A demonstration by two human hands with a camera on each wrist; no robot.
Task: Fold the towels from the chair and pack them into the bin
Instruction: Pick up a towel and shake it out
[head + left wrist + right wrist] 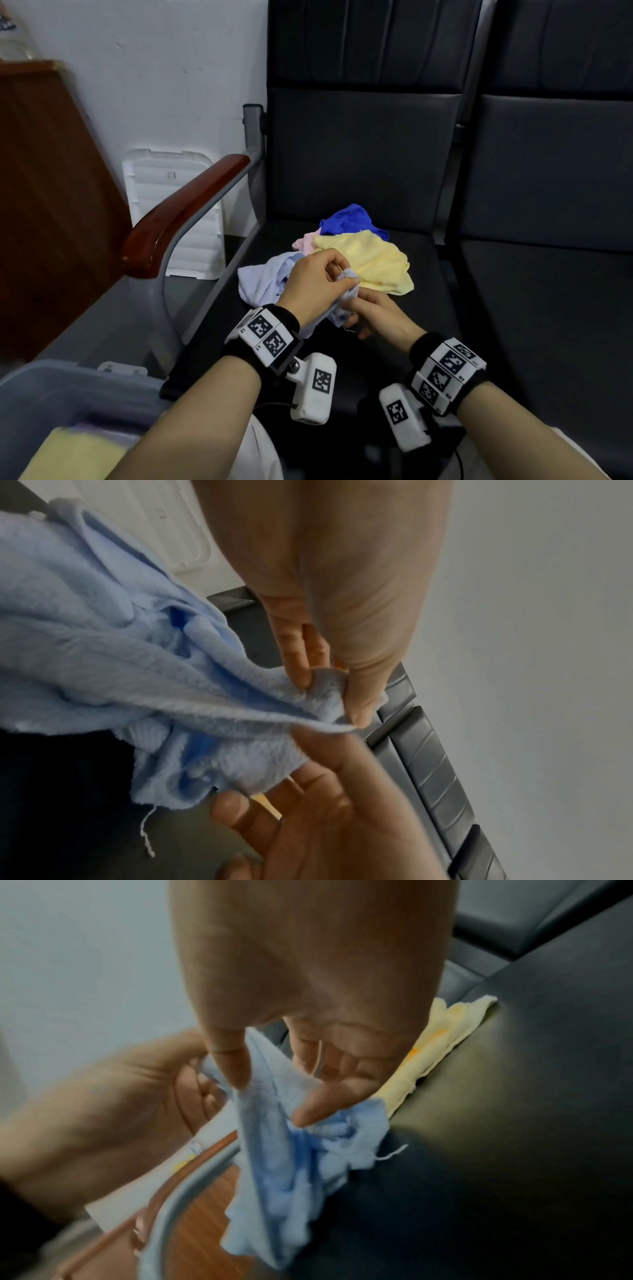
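A crumpled light blue towel (263,277) (103,647) (274,1172) hangs over the dark chair seat (394,325). My left hand (318,277) (346,685) pinches a corner of it between thumb and fingers. Just below, my right hand (370,311) (270,1096) pinches the same towel's edge between thumb and forefinger. Behind them on the seat lie a yellow towel (370,260) (441,1042), a pink towel (305,241) and a dark blue towel (349,219). The grey bin (68,387) at the lower left holds a folded yellow towel (75,455).
A wooden armrest (185,212) on a grey metal frame stands left of the seat. A white plastic lid (178,205) leans on the wall behind it. A brown wooden cabinet (41,205) is at far left, a second dark seat (555,308) at right.
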